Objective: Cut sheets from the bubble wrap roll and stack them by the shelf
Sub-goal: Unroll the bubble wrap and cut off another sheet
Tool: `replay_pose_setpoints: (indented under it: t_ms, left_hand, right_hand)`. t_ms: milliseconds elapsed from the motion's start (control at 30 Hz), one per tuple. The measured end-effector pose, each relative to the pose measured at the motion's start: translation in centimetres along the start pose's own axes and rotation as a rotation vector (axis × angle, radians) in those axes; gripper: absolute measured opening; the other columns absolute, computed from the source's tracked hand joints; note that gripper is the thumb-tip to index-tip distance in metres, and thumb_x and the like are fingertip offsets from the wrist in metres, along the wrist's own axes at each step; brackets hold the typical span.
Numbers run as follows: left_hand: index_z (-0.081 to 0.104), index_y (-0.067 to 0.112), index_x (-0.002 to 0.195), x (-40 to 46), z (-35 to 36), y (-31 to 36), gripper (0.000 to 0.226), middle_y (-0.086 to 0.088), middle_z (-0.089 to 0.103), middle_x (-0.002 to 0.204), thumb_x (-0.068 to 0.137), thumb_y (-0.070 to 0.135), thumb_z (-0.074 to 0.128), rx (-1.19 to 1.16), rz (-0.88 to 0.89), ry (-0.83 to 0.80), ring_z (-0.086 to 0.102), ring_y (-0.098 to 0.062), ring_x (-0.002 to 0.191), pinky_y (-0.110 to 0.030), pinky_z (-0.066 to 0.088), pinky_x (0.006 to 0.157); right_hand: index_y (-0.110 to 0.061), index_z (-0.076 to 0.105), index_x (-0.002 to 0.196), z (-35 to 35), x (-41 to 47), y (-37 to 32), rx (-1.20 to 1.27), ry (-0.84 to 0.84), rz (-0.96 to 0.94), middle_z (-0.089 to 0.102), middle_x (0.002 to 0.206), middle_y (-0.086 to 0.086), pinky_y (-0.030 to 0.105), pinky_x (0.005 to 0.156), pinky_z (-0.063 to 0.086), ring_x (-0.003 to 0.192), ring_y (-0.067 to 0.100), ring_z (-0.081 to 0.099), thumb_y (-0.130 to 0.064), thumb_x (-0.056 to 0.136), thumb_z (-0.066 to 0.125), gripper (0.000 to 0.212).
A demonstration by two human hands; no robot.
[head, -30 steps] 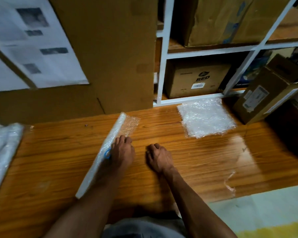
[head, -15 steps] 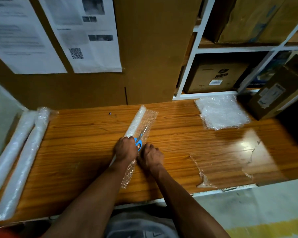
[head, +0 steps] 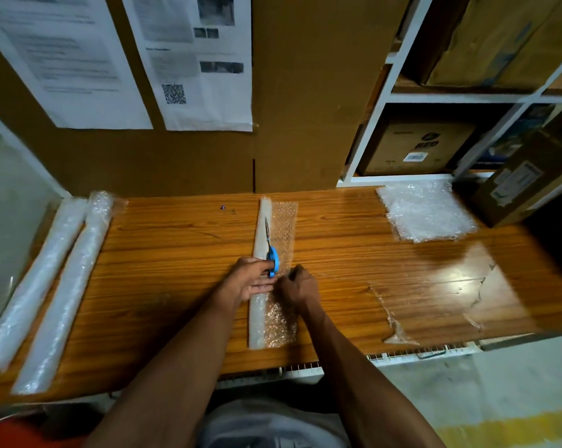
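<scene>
Head view: left hand [head: 248, 281] flat on bubble wrap roll [head: 262, 234] beside scissors [head: 270, 250], right hand [head: 297, 287] seemingly pinching its loose sheet [head: 281, 321].

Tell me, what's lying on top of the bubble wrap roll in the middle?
Blue-handled scissors lie along the white bubble wrap roll, blades pointing away. The left hand rests across the roll too, hiding the part beneath it. The right hand pinches the loose clear sheet beside it.
</scene>
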State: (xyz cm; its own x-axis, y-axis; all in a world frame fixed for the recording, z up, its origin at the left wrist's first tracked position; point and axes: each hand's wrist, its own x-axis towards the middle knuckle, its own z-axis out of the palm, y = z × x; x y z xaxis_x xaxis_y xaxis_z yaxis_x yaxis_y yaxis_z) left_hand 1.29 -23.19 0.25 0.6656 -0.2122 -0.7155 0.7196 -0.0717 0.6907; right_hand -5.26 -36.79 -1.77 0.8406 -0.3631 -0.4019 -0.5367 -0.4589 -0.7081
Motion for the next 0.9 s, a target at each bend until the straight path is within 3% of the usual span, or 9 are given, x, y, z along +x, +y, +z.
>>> replay_pose_setpoints:
  t_ms: [67, 167, 267, 367, 533, 667, 767, 833, 900]
  left_hand:
    - [0.066, 0.004, 0.116, -0.5, -0.2, 0.0, 0.022, -0.015, 0.074, 0.113, 0.095, 0.011, 0.071, 0.033, 0.025, 0.026, 0.073, -0.031, 0.099, -0.046, 0.062, 0.085]
    - [0.068, 0.004, 0.114, -0.2, -1.3, 0.0, 0.019, -0.015, 0.072, 0.106, 0.097, 0.012, 0.068, 0.084, 0.078, 0.126, 0.070, -0.027, 0.091, -0.037, 0.059, 0.074]
    - [0.075, 0.006, 0.100, 0.2, -3.2, 0.5, 0.023, -0.012, 0.077, 0.096, 0.088, 0.026, 0.077, 0.235, 0.136, 0.362, 0.073, -0.028, 0.084, -0.041, 0.063, 0.076]
    - [0.077, 0.011, 0.092, 0.4, -4.5, 1.1, 0.036, -0.006, 0.077, 0.091, 0.081, 0.046, 0.079, 0.514, 0.202, 0.583, 0.074, -0.029, 0.087, -0.037, 0.061, 0.075]
    - [0.072, 0.010, 0.100, -1.3, -2.2, 1.5, 0.013, -0.010, 0.078, 0.092, 0.092, 0.020, 0.074, 0.126, 0.291, 0.262, 0.077, -0.025, 0.085, -0.043, 0.064, 0.084]
    - [0.067, 0.004, 0.103, -1.8, -0.8, -0.1, 0.006, -0.016, 0.075, 0.104, 0.098, 0.006, 0.064, 0.093, 0.171, 0.043, 0.075, -0.029, 0.096, -0.040, 0.061, 0.088]
    - [0.070, 0.014, 0.089, 0.2, -2.0, -2.0, 0.008, -0.014, 0.078, 0.096, 0.086, 0.020, 0.073, 0.227, 0.154, 0.124, 0.076, -0.034, 0.094, -0.052, 0.059, 0.092]
    - [0.073, 0.015, 0.083, 0.7, -2.6, -2.2, 0.012, -0.009, 0.078, 0.087, 0.084, 0.026, 0.075, 0.326, 0.183, 0.219, 0.076, -0.032, 0.086, -0.041, 0.061, 0.081]
    - [0.075, 0.013, 0.084, -0.1, -2.9, -1.4, 0.018, -0.005, 0.075, 0.084, 0.089, 0.030, 0.074, 0.471, 0.240, 0.359, 0.071, -0.029, 0.079, -0.028, 0.048, 0.065]
  right_hand:
    - [-0.012, 0.058, 0.095, -0.2, -0.1, 0.3, 0.098, 0.063, 0.021, 0.065, 0.090, 0.007, 0.030, 0.066, 0.039, 0.087, 0.027, 0.062, -0.020, 0.099, 0.059, 0.009]
    - [-0.018, 0.050, 0.082, -0.2, -0.1, 1.4, 0.201, 0.098, 0.038, 0.060, 0.077, 0.004, 0.031, 0.059, 0.042, 0.076, 0.025, 0.057, -0.009, 0.098, 0.054, 0.019]
    - [-0.021, 0.050, 0.079, 0.2, 0.6, 3.3, 0.255, 0.158, 0.062, 0.065, 0.077, 0.009, 0.046, 0.069, 0.056, 0.077, 0.035, 0.063, -0.025, 0.094, 0.055, 0.015]
    - [-0.023, 0.051, 0.076, 1.8, 4.0, 7.9, 0.407, 0.184, 0.082, 0.065, 0.073, 0.013, 0.061, 0.070, 0.057, 0.070, 0.029, 0.061, -0.039, 0.088, 0.056, 0.021]
    - [-0.029, 0.054, 0.074, 0.5, 0.5, 5.6, 0.458, 0.172, 0.059, 0.070, 0.077, 0.010, 0.054, 0.070, 0.058, 0.071, 0.025, 0.065, -0.034, 0.092, 0.060, 0.020]
    - [-0.024, 0.051, 0.075, -0.9, -2.4, 3.3, 0.507, 0.223, 0.069, 0.066, 0.073, 0.011, 0.047, 0.065, 0.055, 0.068, 0.024, 0.062, -0.025, 0.097, 0.061, 0.023]
    - [-0.025, 0.052, 0.076, -1.4, -2.3, 4.2, 0.585, 0.227, 0.104, 0.070, 0.079, 0.011, 0.044, 0.064, 0.055, 0.070, 0.026, 0.064, -0.013, 0.102, 0.057, 0.029]
    - [-0.023, 0.052, 0.079, -1.6, -1.7, 5.6, 0.576, 0.236, 0.111, 0.072, 0.084, 0.014, 0.049, 0.067, 0.057, 0.075, 0.028, 0.067, -0.015, 0.102, 0.056, 0.025]
    - [-0.020, 0.053, 0.083, -2.2, -2.4, 5.4, 0.552, 0.265, 0.113, 0.070, 0.087, 0.015, 0.049, 0.069, 0.059, 0.077, 0.027, 0.066, -0.016, 0.102, 0.055, 0.020]
